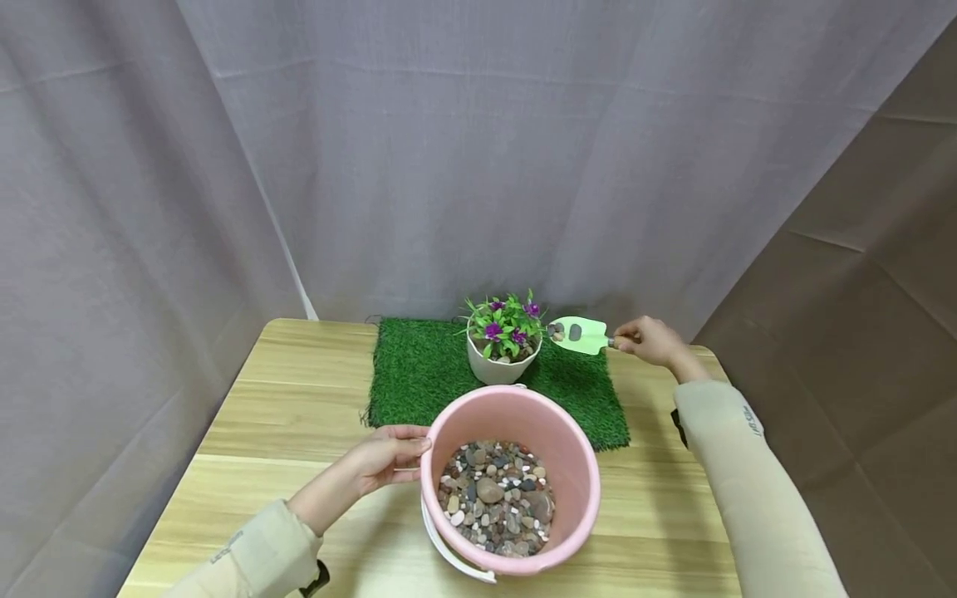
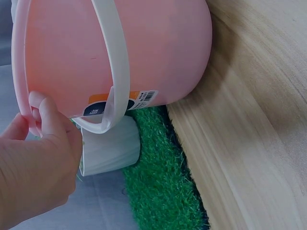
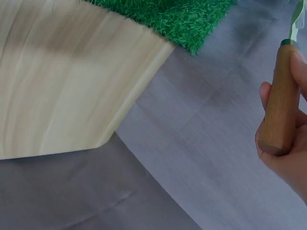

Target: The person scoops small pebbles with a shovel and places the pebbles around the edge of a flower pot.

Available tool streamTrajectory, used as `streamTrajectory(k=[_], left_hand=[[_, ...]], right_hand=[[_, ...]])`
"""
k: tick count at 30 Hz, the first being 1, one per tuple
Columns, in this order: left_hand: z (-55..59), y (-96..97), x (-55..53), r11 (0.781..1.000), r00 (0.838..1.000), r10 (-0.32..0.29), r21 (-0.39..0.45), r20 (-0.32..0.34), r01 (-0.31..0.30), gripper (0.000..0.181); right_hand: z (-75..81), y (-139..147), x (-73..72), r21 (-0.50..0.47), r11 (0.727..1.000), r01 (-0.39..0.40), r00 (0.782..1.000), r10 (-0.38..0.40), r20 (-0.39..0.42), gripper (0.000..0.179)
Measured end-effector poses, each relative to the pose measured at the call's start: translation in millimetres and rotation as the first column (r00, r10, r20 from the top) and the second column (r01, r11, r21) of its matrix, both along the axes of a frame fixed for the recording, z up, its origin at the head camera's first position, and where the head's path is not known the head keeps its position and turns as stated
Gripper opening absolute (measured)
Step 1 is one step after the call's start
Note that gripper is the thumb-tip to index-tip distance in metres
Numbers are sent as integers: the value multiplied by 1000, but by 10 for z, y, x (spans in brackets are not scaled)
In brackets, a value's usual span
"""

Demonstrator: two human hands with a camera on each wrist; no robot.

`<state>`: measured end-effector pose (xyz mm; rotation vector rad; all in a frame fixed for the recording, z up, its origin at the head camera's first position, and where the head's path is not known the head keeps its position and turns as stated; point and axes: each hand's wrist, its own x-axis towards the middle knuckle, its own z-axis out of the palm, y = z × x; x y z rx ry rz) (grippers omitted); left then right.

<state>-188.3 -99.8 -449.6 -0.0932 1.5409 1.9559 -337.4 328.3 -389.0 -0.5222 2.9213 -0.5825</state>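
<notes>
My left hand (image 1: 392, 456) pinches the rim of a pink bucket (image 1: 579, 490) from its left side. Many mixed pebbles (image 1: 497, 498) cover the bucket's bottom. In my right hand (image 1: 649, 341) is a light green trowel (image 1: 591, 336), gripped by its wooden handle (image 3: 279, 96). A few stones (image 1: 574, 332) lie on the blade, whose tip reaches the right rim of a white flowerpot (image 1: 489, 371). Purple flowers and green leaves (image 1: 508, 320) fill the pot's top. In the left wrist view the pot (image 2: 110, 146) shows partly behind the bucket.
The pot stands on a green artificial turf mat (image 1: 414, 374) at the back of a wooden table (image 1: 254, 415). A white bucket handle (image 1: 449, 552) hangs down at the bucket's front left. Grey curtains (image 1: 449, 166) enclose the back and sides.
</notes>
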Motion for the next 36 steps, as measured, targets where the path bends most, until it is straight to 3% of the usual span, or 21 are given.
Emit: streamTrajectory(k=[9, 22, 30, 36], left_hand=[[7, -9, 9, 1000, 1000, 15, -22, 3, -14, 40], [-7, -9, -2, 1000, 1000, 14, 12, 7, -14, 39], [-18, -3, 8, 1000, 1000, 16, 2, 5, -16, 40], [-20, 15, 8, 1000, 1000, 17, -7, -2, -17, 43]], right_hand=[[-98, -141, -124, 4, 998, 61, 998, -61, -24, 22], [-126, -676, -378, 171, 981, 95, 994, -85, -63, 20], [-150, -829, -433, 199, 975, 102, 982, -67, -177, 10], [-155, -905, -432, 277, 955, 106, 955, -21, -295, 11]])
